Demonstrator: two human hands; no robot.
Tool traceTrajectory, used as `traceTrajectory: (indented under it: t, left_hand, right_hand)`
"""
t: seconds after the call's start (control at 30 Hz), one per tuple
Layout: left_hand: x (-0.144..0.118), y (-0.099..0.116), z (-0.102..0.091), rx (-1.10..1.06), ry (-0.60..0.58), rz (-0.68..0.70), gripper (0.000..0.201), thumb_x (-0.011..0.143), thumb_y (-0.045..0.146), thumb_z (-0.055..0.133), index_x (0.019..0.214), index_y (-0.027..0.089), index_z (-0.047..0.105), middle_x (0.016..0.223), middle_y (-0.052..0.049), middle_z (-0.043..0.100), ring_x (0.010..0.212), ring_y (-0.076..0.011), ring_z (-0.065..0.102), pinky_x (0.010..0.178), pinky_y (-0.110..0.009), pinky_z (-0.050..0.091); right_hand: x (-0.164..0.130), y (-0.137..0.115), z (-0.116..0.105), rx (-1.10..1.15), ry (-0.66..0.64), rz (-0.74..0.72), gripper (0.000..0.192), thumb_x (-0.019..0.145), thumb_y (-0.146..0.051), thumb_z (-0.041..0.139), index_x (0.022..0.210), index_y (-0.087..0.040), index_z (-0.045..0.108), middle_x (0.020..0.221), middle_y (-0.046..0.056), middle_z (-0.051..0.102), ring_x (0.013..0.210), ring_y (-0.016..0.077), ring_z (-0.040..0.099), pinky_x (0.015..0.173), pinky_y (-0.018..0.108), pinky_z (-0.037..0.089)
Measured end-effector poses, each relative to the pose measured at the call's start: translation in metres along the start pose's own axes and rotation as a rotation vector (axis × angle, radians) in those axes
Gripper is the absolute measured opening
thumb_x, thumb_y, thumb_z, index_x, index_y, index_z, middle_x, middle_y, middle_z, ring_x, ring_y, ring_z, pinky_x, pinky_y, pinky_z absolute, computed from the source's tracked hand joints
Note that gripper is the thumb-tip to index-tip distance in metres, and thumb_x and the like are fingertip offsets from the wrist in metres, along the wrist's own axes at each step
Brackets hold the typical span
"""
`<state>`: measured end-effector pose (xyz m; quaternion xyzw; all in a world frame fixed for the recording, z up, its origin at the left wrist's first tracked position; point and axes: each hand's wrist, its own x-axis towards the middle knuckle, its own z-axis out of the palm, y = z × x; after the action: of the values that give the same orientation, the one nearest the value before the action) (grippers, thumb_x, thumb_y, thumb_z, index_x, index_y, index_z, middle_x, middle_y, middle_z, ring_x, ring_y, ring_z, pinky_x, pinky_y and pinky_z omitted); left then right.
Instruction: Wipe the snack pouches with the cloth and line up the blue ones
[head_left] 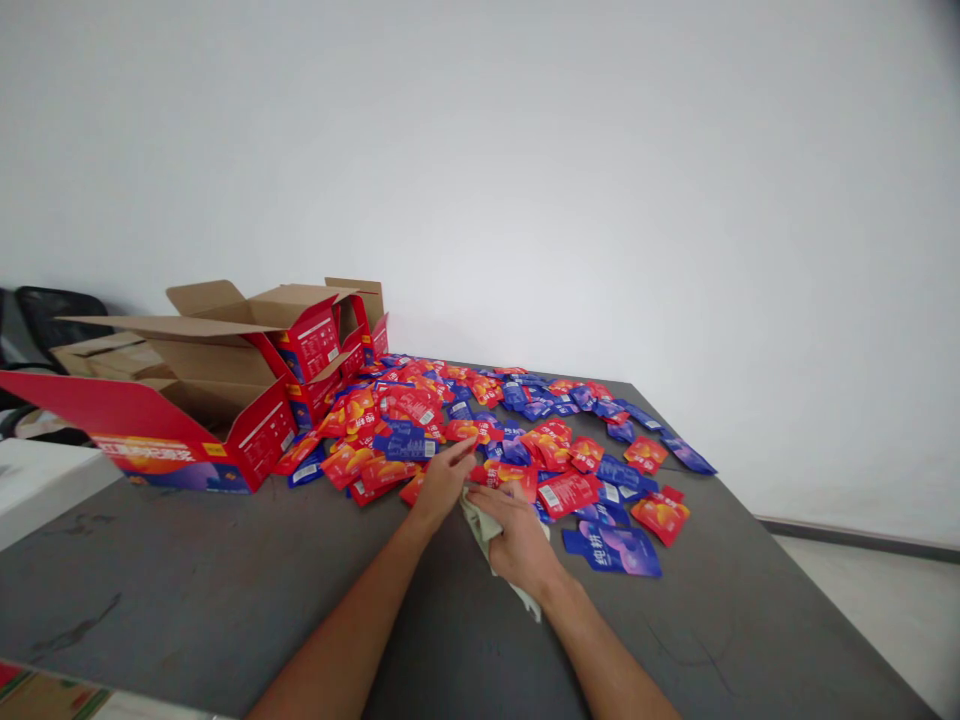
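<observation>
A heap of red and blue foil sachets point(480, 425) is spread over the middle and far part of a grey table point(225, 590). My left hand point(444, 480) reaches into the near edge of the heap, fingers stretched out and touching a red sachet. My right hand point(517, 540) rests just beside it, closed on a pale green cloth point(484, 528) that hangs out below the palm. A larger blue sachet point(615, 548) lies flat on the table to the right of my right hand.
Three open red cardboard boxes point(225, 400) with raised flaps stand at the table's left. A black chair point(45, 320) sits behind them by the white wall. The table's right edge drops to a light floor point(885, 600).
</observation>
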<state>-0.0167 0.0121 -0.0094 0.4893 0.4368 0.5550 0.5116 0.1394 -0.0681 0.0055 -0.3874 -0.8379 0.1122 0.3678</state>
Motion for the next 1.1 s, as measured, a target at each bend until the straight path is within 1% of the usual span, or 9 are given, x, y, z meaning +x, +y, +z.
traceTrajectory:
  t: [0.13,0.23,0.33,0.43,0.5,0.67,0.8,0.97,1.1]
  left_hand:
    - [0.004,-0.006,-0.011,0.664,-0.013,0.337,0.043,0.078,0.017,0.06,0.12,0.022,0.069,0.135,-0.01,0.061,0.129,-0.0267,0.049,0.115,-0.039,0.029]
    - [0.004,-0.012,-0.02,1.072,-0.051,0.245,0.041,0.077,0.011,0.055,0.113,0.022,0.072,0.135,-0.013,0.059,0.131,-0.0327,0.044,0.112,-0.05,0.026]
    - [0.003,-0.016,-0.026,1.233,0.007,0.137,0.027,0.075,0.012,0.056,0.092,0.019,0.076,0.122,-0.018,0.064,0.132,-0.0412,0.039,0.109,-0.062,0.019]
    - [0.001,-0.015,-0.022,1.309,0.143,0.143,0.023,0.081,0.02,0.055,0.09,0.015,0.076,0.124,-0.022,0.061,0.136,-0.0438,0.032,0.11,-0.062,0.013]
    - [0.0,-0.014,-0.012,1.261,0.139,0.218,0.026,0.084,0.023,0.053,0.093,0.013,0.075,0.132,-0.022,0.057,0.14,-0.0427,0.027,0.114,-0.058,0.011]
    - [-0.005,-0.018,0.019,0.819,-0.254,0.353,0.039,0.092,0.028,0.045,0.126,0.025,0.064,0.148,-0.009,0.05,0.145,-0.0257,0.028,0.12,-0.046,0.01]
    - [-0.01,-0.028,0.032,0.745,-0.411,0.32,0.043,0.092,0.032,0.044,0.134,0.03,0.057,0.147,-0.008,0.05,0.143,-0.0267,0.033,0.118,-0.051,0.01]
    - [-0.012,-0.027,0.033,0.992,-0.311,0.282,0.047,0.086,0.041,0.054,0.129,0.024,0.059,0.131,-0.018,0.058,0.126,-0.0369,0.044,0.108,-0.055,0.023]
    - [-0.01,-0.023,0.033,1.095,-0.204,0.2,0.04,0.076,0.051,0.065,0.102,0.021,0.068,0.111,-0.017,0.06,0.115,-0.0384,0.047,0.099,-0.05,0.031]
  right_hand:
    - [-0.005,0.025,-0.004,-0.109,0.133,0.15,0.066,0.067,0.004,0.049,0.123,-0.028,0.068,0.123,0.002,0.07,0.103,0.0236,0.06,0.088,0.038,0.048]
    - [-0.009,0.041,-0.007,-0.184,0.216,0.239,0.06,0.069,0.001,0.051,0.118,-0.028,0.07,0.116,0.002,0.072,0.09,0.0236,0.06,0.08,0.037,0.05]
    - [-0.011,0.048,-0.009,-0.234,0.263,0.306,0.055,0.07,0.0,0.052,0.115,-0.027,0.072,0.112,0.003,0.073,0.083,0.0235,0.059,0.077,0.036,0.049]
    - [-0.012,0.05,-0.011,-0.272,0.285,0.369,0.05,0.072,-0.002,0.052,0.112,-0.025,0.073,0.106,0.005,0.074,0.082,0.0246,0.058,0.077,0.037,0.049]
    - [-0.012,0.051,-0.011,-0.289,0.307,0.383,0.049,0.072,-0.002,0.053,0.111,-0.024,0.073,0.102,0.006,0.074,0.081,0.025,0.058,0.076,0.037,0.049]
    - [-0.012,0.054,-0.009,-0.299,0.318,0.399,0.05,0.07,-0.003,0.056,0.112,-0.025,0.072,0.102,0.006,0.074,0.084,0.0262,0.059,0.078,0.037,0.049]
    - [-0.012,0.054,-0.01,-0.304,0.284,0.412,0.048,0.07,-0.003,0.056,0.11,-0.025,0.072,0.099,0.006,0.075,0.083,0.0263,0.059,0.077,0.036,0.048]
    - [-0.012,0.054,-0.01,-0.331,0.274,0.401,0.049,0.07,-0.004,0.055,0.11,-0.025,0.072,0.101,0.005,0.075,0.082,0.026,0.058,0.077,0.036,0.047]
    - [-0.012,0.056,-0.008,-0.34,0.283,0.396,0.05,0.069,-0.004,0.055,0.111,-0.024,0.072,0.103,0.005,0.075,0.082,0.0258,0.058,0.077,0.035,0.047]
